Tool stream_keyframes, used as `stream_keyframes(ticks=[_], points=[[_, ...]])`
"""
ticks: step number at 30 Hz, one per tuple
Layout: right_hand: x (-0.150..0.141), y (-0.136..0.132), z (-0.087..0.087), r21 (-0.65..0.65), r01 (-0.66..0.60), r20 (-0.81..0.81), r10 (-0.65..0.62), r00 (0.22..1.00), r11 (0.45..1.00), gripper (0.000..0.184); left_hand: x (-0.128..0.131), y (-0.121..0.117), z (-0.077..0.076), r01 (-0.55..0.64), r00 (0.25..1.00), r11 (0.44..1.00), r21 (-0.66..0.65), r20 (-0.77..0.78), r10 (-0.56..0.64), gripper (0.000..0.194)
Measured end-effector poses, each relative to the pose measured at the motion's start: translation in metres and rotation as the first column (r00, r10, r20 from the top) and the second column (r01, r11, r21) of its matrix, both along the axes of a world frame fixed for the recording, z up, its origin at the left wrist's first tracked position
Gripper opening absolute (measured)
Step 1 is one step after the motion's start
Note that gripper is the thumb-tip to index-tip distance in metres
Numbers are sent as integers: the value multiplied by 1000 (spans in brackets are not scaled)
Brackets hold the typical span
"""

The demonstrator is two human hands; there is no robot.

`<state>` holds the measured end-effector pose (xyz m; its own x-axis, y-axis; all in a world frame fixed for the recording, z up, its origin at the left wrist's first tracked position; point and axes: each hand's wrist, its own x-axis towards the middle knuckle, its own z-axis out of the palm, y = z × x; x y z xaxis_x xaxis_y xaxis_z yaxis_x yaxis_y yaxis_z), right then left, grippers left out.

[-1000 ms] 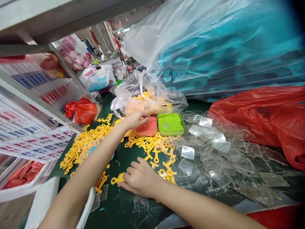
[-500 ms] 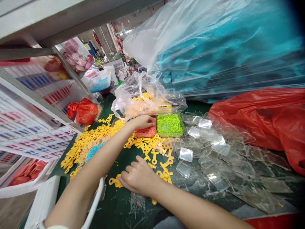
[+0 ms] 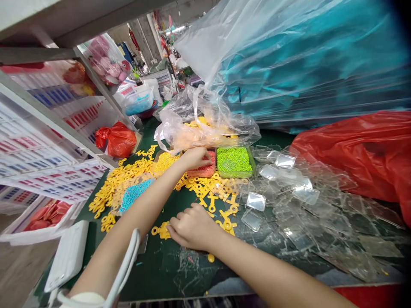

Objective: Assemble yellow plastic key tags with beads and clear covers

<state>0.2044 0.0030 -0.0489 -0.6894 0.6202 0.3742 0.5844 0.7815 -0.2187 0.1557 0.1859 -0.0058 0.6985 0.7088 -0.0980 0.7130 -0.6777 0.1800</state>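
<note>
Yellow plastic tags (image 3: pixel 128 184) lie loose and flat on the green bench mat (image 3: pixel 180 273), probably spread for easy picking. Right hand (image 3: pixel 192 227) rests narrow, curled over a small tag cluster (image 3: pixel 162 231); can't tell if gripping. Left hand (image 3: pixel 195 158) is narrow at the red bead tray (image 3: pixel 201 171), unclear if holding anything. Green bead tray (image 3: pixel 235 162) sits alongside, likely kept within reach. Clear plastic squares (image 3: pixel 298 214) are heaped right.

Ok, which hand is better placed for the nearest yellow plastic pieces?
Probably the right hand: it lies against those yellow plastic pieces, while the left hand is far up at the red bead tray.
</note>
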Motion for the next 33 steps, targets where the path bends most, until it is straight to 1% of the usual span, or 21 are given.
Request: stream_keyframes(ticks=[2,4,6,8,9,11,13,14,16,18,21,25,29,33], points=[[3,1,3,-39,-12,34,13,999,999,31,-5,-13,9,-61,995,996,62,79,56,17],[6,4,5,-65,-33,59,37,998,997,31,-14,-36,21,-135,967,984,112,233,106,18],[10,8,7,-82,-43,72,49,996,996,29,-25,-71,33,-217,885,966,140,445,135,17],[14,12,9,-99,-48,71,55,996,994,26,-39,-112,39,-322,772,934,154,614,165,17],[15,12,9,-110,-58,68,66,995,992,25,-48,-132,39,-380,721,913,150,666,191,18],[16,12,10,-134,-90,68,99,993,987,22,-68,-168,31,-447,666,884,135,710,228,20],[15,10,11,-156,-116,84,130,988,981,20,-91,-193,15,-491,640,867,82,710,295,21],[15,9,11,-166,-126,95,143,985,978,20,-102,-202,5,-490,645,870,51,693,323,22],[14,6,12,-183,-138,111,160,981,973,20,-124,-211,-15,-471,677,882,2,642,360,26],[12,3,12,-196,-147,122,173,977,970,21,-141,-215,-31,-441,725,897,-27,578,373,28],[10,1,12,-210,-157,136,188,973,965,22,-154,-217,-44,-388,790,921,-40,499,355,27],[8,1,9,-218,-155,155,191,969,963,25,-157,-219,-52,-341,842,940,-21,438,315,26],[6,2,6,-222,-163,165,202,965,961,24,-159,-219,-55,-351,849,936,-8,418,322,26],[6,3,3,-225,-160,177,202,963,961,22,-161,-218,-55,-340,861,940,-21,396,320,26]])
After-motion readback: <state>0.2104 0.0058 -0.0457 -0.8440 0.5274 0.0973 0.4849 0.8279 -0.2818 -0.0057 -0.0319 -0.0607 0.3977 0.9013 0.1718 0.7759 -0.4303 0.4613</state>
